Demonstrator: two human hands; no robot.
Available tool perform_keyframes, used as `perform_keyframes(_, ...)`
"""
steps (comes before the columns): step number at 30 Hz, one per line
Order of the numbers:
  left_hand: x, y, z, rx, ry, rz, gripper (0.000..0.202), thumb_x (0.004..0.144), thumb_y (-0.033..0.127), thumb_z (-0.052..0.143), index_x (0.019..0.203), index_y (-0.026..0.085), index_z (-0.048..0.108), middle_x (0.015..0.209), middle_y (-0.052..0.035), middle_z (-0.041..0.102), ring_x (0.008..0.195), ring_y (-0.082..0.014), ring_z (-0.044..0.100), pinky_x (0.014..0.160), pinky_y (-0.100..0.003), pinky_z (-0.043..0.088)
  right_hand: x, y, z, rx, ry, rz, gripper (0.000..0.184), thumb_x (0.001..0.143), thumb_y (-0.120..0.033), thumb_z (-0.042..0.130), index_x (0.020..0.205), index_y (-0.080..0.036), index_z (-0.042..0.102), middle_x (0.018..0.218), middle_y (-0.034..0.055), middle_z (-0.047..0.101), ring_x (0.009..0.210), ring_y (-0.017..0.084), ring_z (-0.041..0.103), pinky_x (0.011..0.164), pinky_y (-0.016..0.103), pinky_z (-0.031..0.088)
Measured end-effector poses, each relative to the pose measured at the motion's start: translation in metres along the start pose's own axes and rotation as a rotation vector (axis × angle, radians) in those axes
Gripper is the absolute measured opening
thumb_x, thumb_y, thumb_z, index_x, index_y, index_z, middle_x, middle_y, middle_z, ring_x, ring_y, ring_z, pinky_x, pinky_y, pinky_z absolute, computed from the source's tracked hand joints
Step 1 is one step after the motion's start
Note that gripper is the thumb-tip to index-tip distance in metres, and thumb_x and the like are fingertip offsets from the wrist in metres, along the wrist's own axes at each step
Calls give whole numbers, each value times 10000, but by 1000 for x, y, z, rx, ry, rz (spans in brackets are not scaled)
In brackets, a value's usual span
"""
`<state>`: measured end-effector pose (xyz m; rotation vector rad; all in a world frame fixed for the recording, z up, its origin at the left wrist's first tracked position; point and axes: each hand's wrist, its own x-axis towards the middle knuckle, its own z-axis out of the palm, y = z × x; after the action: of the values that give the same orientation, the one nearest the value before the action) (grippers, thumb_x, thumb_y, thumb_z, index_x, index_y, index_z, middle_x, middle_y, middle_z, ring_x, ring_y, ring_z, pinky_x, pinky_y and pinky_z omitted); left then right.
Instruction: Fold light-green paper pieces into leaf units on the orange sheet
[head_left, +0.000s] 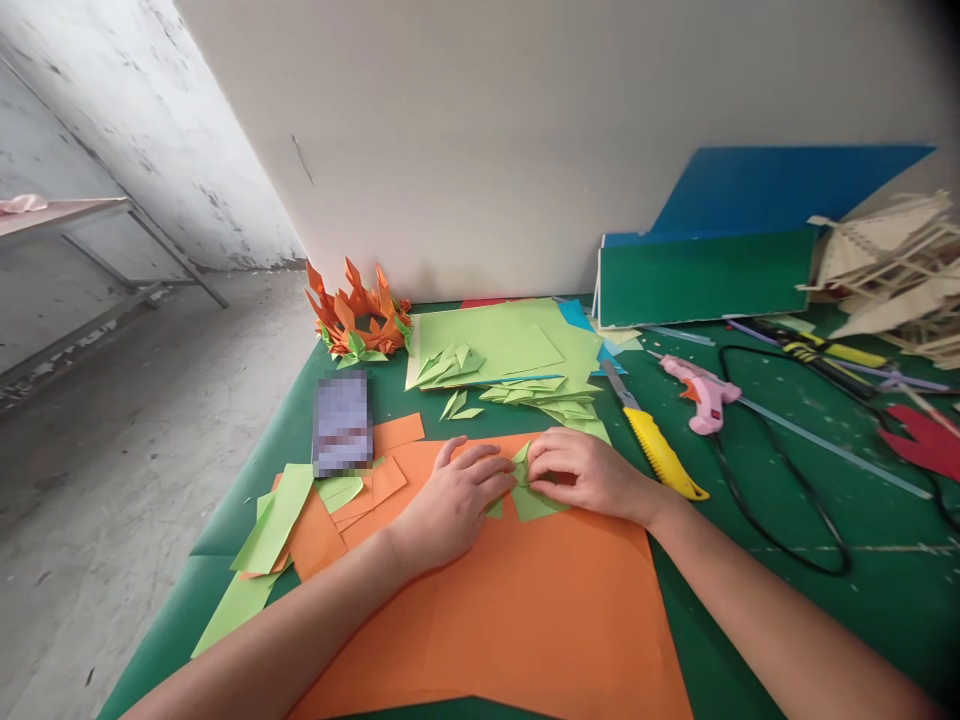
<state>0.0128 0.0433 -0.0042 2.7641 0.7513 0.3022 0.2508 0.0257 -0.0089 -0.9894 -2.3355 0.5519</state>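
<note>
A small piece of light green paper (538, 503), partly folded, lies between my hands on a large orange sheet (525, 600). My left hand (456, 500) holds its left side with bent fingers, the fingertips pressing at the paper's edge. From the other side, my right hand (581, 470) pinches the paper between thumb and fingers. Fingers cover part of its shape. Just beyond my hands, folded green paper leaves (544, 395) lie in a pile, and more leaves (451, 365) rest on the green sheets (487, 330).
An orange folded-paper ring (360, 320) stands far left, above a blurred phone-like rectangle (343, 425). Green strips (277, 515) and orange pieces (386, 485) lie left. On the right are a yellow-handled saw-like knife (660, 450), a pink glue gun (701, 390) and its looped black cord (787, 560).
</note>
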Motion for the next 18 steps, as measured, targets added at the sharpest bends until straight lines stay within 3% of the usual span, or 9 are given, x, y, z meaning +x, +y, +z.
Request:
perform_keyframes(8, -1, 1, 0, 12, -17, 6, 516, 784, -32, 391, 1167, 260, 576, 1285, -8, 602, 1286, -211, 434, 1138, -509, 163, 4, -5, 11, -67, 84, 152, 112, 862, -141, 535, 766, -198, 544, 781, 23, 576, 788, 172, 532, 697, 293, 453)
perform_keyframes(18, 1, 4, -3, 26, -4, 17, 491, 759, -23, 411, 1132, 240, 594, 1258, -32, 602, 1206, -214, 487, 1084, -446, 261, 8, -5, 19, -130, 108, 195, 137, 821, -119, 542, 717, -199, 502, 722, 3, 529, 729, 164, 502, 638, 270, 413)
